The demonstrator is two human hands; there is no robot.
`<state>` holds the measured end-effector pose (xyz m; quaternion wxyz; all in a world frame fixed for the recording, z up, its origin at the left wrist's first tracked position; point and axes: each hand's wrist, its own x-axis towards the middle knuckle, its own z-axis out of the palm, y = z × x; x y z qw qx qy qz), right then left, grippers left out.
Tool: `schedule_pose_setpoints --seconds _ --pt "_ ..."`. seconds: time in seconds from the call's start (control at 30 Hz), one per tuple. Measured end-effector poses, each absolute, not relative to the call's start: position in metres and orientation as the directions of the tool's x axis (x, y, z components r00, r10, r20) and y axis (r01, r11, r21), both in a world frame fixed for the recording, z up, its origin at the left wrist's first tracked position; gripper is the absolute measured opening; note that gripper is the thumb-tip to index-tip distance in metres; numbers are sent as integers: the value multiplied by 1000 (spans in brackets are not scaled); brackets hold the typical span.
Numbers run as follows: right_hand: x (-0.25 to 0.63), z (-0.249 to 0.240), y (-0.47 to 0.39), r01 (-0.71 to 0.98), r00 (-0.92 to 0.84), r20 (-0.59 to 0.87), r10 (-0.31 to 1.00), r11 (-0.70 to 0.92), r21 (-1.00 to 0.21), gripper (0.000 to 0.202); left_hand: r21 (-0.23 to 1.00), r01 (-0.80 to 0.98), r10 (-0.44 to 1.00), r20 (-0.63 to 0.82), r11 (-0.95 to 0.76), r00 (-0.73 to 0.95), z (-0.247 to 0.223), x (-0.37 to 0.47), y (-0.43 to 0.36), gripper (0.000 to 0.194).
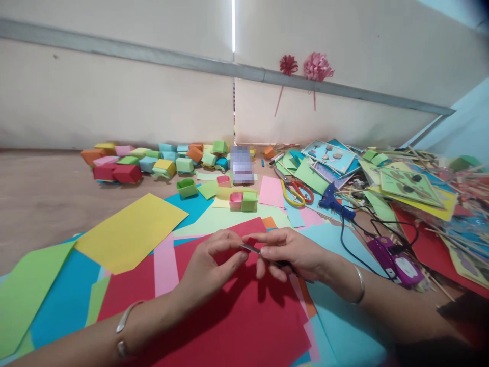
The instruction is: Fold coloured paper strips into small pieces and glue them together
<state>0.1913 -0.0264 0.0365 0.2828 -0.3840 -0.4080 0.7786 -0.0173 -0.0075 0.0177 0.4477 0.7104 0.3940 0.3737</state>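
Note:
Over a large red sheet of paper (229, 311), both hands come together in the middle of the view. My right hand (288, 252) is closed around a slim dark metal tool (251, 248), whose exact kind I cannot make out. Its grey tip points left, toward my other hand. The fingers of my left hand (217, 257) are curled, with thumb and forefinger at that tip; whether a small piece is between them is hidden. Just beyond the hands stand a pink paper box (236, 201) and a green one (249, 201), side by side.
Coloured paper sheets (132, 232) cover the near table. Small folded paper boxes (128, 173) line the back left. At right lie scissors (294, 191), a blue glue gun (336, 201) with its cable, a purple power strip (395, 262) and piled cards (330, 155). A white wall stands behind.

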Motion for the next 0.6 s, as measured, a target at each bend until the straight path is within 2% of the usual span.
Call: schedule_pose_setpoints --seconds 0.27,0.4,0.6 --pt "191 30 -25 -211 -552 -334 764 -516 -830 45 904 237 881 240 -356 408 14 -18 -6 14" --pt "191 30 -25 -219 -561 -313 766 -502 -837 40 901 232 878 253 -367 406 15 -17 -6 13" --pt "192 28 -24 -179 -586 -305 751 -487 -855 43 885 249 869 267 -392 417 14 -18 -6 16"
